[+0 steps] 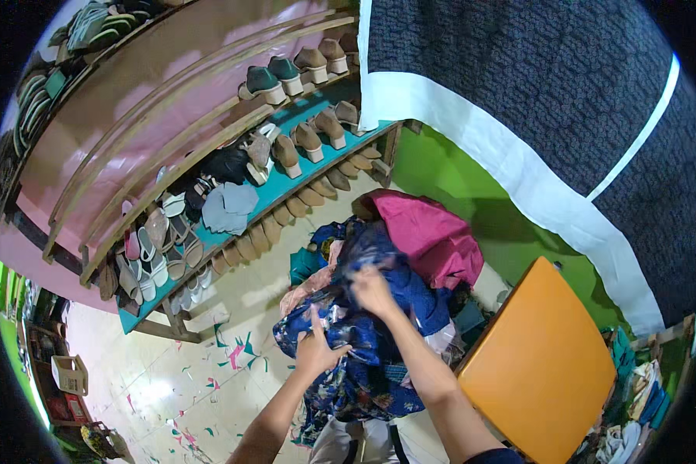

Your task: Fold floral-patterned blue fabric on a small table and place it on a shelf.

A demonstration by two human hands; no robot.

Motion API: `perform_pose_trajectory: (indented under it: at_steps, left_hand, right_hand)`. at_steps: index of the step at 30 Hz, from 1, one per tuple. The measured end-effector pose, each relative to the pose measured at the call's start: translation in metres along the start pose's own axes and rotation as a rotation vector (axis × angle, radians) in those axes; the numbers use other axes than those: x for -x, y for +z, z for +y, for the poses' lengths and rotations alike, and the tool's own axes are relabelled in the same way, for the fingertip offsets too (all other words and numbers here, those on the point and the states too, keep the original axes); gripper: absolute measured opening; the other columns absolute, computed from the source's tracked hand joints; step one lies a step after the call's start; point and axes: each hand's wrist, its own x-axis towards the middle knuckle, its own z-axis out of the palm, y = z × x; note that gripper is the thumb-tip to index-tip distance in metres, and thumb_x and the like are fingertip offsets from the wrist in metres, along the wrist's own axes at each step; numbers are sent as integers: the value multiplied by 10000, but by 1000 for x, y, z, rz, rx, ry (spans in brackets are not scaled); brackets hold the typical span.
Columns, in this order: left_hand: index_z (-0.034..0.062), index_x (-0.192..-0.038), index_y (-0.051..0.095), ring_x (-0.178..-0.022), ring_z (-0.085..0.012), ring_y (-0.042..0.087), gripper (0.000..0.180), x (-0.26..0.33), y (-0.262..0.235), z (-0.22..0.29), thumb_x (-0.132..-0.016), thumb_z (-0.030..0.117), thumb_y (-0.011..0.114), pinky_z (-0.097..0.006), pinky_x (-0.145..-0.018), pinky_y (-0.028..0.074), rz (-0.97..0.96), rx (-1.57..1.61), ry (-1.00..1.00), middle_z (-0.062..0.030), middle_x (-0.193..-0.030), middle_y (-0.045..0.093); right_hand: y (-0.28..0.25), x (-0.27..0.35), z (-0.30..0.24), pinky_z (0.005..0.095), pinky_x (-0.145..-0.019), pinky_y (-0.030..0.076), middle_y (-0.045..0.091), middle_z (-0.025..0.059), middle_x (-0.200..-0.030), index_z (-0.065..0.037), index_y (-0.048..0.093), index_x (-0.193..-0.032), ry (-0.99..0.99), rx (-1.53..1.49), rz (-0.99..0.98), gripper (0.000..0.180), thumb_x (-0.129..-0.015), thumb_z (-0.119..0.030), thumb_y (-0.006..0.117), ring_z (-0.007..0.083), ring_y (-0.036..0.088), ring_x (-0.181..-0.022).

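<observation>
Left hand (317, 349) spread flat on blue patterned cloth (367, 340) atop the clothes heap (410, 271), right hand (373, 290) closed on a fold further up; likely risk: tugging topples the pink garment (429, 232) onto scrap-littered floor (209, 371).

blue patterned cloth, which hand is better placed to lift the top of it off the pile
Right, probably. The right hand is already up on the top of the blue patterned cloth, fingers curled into it. The left hand lies lower, spread flat on the cloth's near side.
</observation>
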Motion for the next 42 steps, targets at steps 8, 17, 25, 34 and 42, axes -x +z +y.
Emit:
perform_pose_trajectory:
  at_steps: [8,17,25,34,42]
  left_hand:
    - [44,-1346,-17,-686,-374,577,1101,12,-13,-24,-595,384,711,-449,-752,419,111,59,57,-183,-779,610]
    - [103,-882,587,-694,-225,571,367,8,5,-11,-531,190,648,-326,-726,391,-279,-391,536,-64,-646,568]
    - [132,-866,575,-688,-190,538,365,33,-4,-1,-528,243,655,-320,-778,381,-123,-98,856,-28,-611,523]
    - [-33,-1322,97,-719,-393,533,982,71,-15,-21,-571,187,689,-437,-678,424,295,185,252,-230,-867,552]
    - [-11,-1317,140,-830,-407,549,873,70,-43,-49,-647,216,651,-406,-764,431,384,275,477,-257,-1013,525]
  right_hand:
    - [-58,29,-102,364,-578,347,410,134,-686,-11,597,-861,-177,-431,-620,241,-629,7,535,276,450,-638]
    - [-91,49,-73,297,-695,401,557,95,-972,30,580,-888,470,-478,-819,313,-846,-274,519,171,531,-831]
    - [-12,21,32,392,-950,314,327,236,-1279,112,103,-1296,1381,-566,61,1076,-592,-375,755,324,379,-1148]
    - [-28,-21,-106,306,-576,406,539,120,-711,25,509,-738,401,-481,-104,81,-708,-50,506,160,508,-648]
    - [-86,60,-199,411,-578,381,501,174,-666,41,459,-641,-232,-557,-600,146,-595,-70,541,376,482,-659]
